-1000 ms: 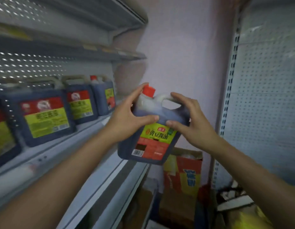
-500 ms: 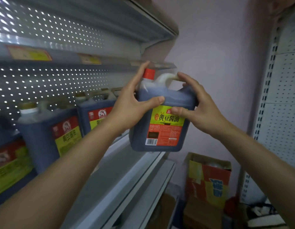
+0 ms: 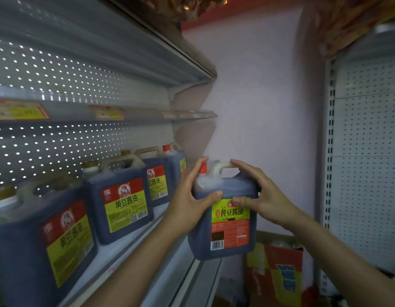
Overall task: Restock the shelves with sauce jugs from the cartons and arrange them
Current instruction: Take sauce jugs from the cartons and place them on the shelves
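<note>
I hold a dark sauce jug (image 3: 227, 231) with a red cap and a yellow-and-red label upright in the air, just off the right end of the grey shelf (image 3: 134, 253). My left hand (image 3: 189, 196) grips its left shoulder, thumb across the front. My right hand (image 3: 258, 191) grips its right side, fingers over the white handle and thumb on the label. Several matching jugs stand in a row on the shelf: one nearest me (image 3: 43, 235), one in the middle (image 3: 121, 202), another further back (image 3: 157, 182).
An open red-and-yellow carton (image 3: 278, 275) sits on the floor below the jug. An upper shelf (image 3: 103, 111) with price tags runs above the row. A pale wall (image 3: 258, 107) closes the end, and a perforated white shelf panel (image 3: 366, 173) stands to the right.
Both hands have carried the jug up from near the carton to the height of the shelf. My view has tilted upward, so the row of jugs now shows larger.
</note>
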The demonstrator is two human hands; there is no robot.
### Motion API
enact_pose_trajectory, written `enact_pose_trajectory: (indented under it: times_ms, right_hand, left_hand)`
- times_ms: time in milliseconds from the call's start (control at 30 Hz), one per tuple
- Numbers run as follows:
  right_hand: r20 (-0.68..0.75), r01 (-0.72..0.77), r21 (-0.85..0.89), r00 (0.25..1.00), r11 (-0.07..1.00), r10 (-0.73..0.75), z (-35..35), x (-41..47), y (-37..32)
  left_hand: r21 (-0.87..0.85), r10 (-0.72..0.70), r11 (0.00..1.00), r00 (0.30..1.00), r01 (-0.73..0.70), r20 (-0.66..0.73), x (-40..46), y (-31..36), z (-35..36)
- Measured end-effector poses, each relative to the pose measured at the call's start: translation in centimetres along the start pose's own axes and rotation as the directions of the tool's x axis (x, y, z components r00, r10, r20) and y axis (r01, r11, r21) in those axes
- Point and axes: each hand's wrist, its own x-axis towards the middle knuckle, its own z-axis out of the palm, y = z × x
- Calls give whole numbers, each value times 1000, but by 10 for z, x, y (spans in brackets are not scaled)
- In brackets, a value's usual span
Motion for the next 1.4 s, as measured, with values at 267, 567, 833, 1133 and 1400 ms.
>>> enact_pose_trajectory:
  times_ms: [267,567,833,1133,1400]
  right_hand:
    - [8,-53,50,999,997,53,14,32,88]
    - [-71,5,2,997,1000,-5,-8,139,204]
    - [18,112,21,993,993,-113,-14,275,298]
    - [41,266,59,963,962,-268,42,374,341]
    - [85,260,203,956,944,-282,74,408,376]
  left_hand:
    - [130,-16,991,1000,15,7,34,-82,26]
    - [167,-9,986,998,-1,62,176,-168,58]
    - [255,-62,963,994,82,-86,287,-227,62]
    - [433,-110,867,941,248,-319,327,-256,36]
    - [701,-197,572,900,427,-388,358,-249,25]
